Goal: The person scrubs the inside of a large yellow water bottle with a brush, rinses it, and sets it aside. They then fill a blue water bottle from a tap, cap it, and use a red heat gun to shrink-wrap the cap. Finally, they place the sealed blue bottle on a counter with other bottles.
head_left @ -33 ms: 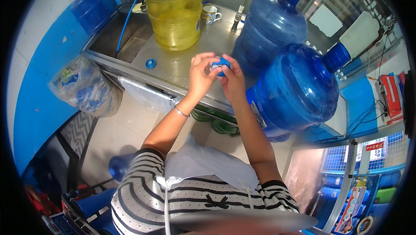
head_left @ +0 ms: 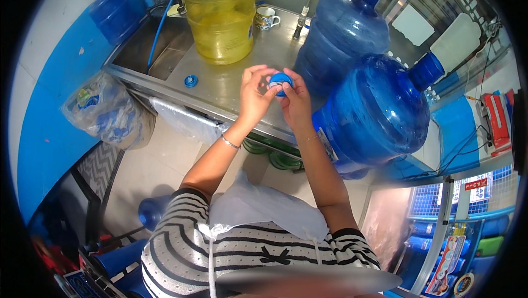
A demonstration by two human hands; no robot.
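Between my two hands, over the front part of the steel counter (head_left: 220, 86), is a round blue bottle cap (head_left: 281, 79) with a pale part on its left side. The fingertips of my left hand (head_left: 254, 90) are closed on its left edge. My right hand (head_left: 297, 103) pinches it from the right, thumb at its lower side. A second blue cap (head_left: 191, 81) lies on the counter left of my hands. Right of my hands stand a clear-blue water jug (head_left: 344, 37) with a blue cap on its neck and a nearer, darker blue jug (head_left: 379, 111) whose neck is uncapped.
A yellow-tinted jug (head_left: 221, 23) stands beside the sink (head_left: 159, 45), where a blue hose (head_left: 160, 28) hangs. Behind it is a patterned mug (head_left: 266, 18). A plastic-lined bin (head_left: 113, 114) stands at the counter's left front. Another blue jug (head_left: 154, 211) lies on the floor.
My left fingers have shifted slightly on the cap, and more of its blue top shows. Nothing else has visibly moved.
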